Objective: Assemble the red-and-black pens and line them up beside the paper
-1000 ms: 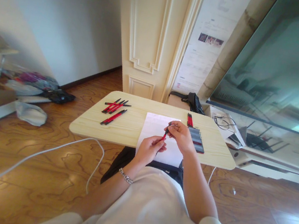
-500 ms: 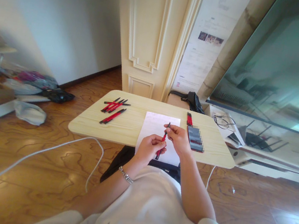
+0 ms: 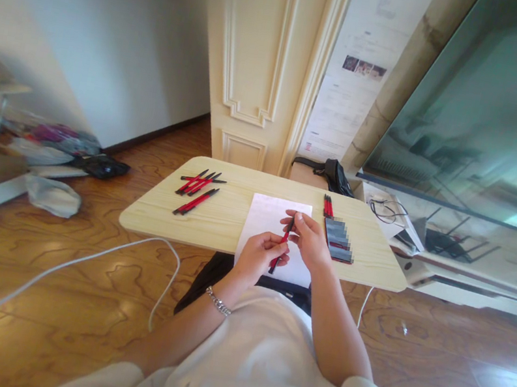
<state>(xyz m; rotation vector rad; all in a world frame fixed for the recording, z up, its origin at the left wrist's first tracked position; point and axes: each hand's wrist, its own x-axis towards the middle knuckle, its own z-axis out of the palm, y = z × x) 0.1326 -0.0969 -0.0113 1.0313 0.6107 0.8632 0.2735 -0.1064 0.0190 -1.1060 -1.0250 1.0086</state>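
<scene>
Over the white paper, my left hand is closed round the red barrel of a red and black pen. The pen slants, its black lower end towards me. My right hand pinches the pen's black upper end between thumb and fingers; its tip is partly hidden by them. Several more red and black pens lie in a loose group at the table's left. A small bundle of like pens lies side by side to the right of the paper.
A dark phone-like slab, partly pixelated, lies on the pale wooden table right of my right hand. A black bag sits behind the table. A white cable runs over the floor at left. A large screen stands at right.
My right hand's fingers have slid a little up and closed over the pen's black upper end, covering more of its tip. My left hand keeps its hold almost unmoved.
</scene>
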